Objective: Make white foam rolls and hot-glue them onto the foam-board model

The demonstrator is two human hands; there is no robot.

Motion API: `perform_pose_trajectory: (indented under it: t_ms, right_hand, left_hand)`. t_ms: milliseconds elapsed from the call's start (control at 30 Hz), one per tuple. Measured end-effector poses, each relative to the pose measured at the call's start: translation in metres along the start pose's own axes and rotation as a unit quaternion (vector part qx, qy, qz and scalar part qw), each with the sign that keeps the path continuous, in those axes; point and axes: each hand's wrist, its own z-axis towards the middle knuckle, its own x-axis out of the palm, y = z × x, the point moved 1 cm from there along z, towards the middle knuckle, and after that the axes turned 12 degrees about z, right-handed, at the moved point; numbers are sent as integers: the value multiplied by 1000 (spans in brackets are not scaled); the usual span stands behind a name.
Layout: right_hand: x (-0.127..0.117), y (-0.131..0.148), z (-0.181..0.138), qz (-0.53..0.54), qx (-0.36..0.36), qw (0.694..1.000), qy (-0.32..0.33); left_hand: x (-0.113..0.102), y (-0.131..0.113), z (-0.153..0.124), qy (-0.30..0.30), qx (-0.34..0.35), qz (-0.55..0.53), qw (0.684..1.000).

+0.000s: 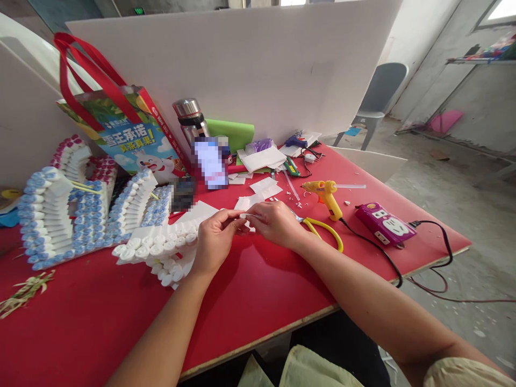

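My left hand [220, 235] and my right hand [274, 220] meet over the red table. Their fingertips pinch a small white paper piece [243, 216] between them; the fingers partly hide it. Left of my left hand stands a white model made of rolled paper pieces [157, 244]. Under and behind my hands lie white paper scraps [266, 187]. To the right of my right hand are yellow-handled scissors [322, 228], their blades partly hidden by the hand. A yellow glue gun [324, 194] with a clear glue stick in its back rests beyond them.
Blue-and-white paper models [52, 215] fill the left side, before a colourful bag [133, 134]. A steel flask [191, 121] and a blurred phone [210, 164] stand behind. A purple power strip [382, 223] with its black cable lies near the table's right edge. A dried plant bundle [26, 293] lies front left.
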Motion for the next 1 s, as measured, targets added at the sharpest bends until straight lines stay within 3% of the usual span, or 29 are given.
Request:
perform_pose_trajectory:
  t_ms: [100, 200, 333, 433, 667, 1000]
  right_hand:
    - [2, 2, -1, -4, -6, 1000, -11]
    - [0, 2, 2, 160, 86, 983, 7]
    - [-6, -1, 7, 444, 249, 860, 38]
    - [-9, -4, 10, 503, 297, 810, 60]
    - [-6, -9, 8, 524, 264, 805, 84]
    - [-6, -10, 7, 476, 154, 853, 152]
  left_hand:
    - [1, -2, -1, -12, 6, 12, 1000]
    - [1, -4, 0, -8, 18, 14, 1000]
    - [-2, -7, 2, -4, 45, 43, 998]
    - [-5, -7, 2, 3, 58, 72, 996]
    - [-6, -4, 4, 9, 78, 89, 993]
    - [-7, -5, 4, 7, 49, 55, 997]
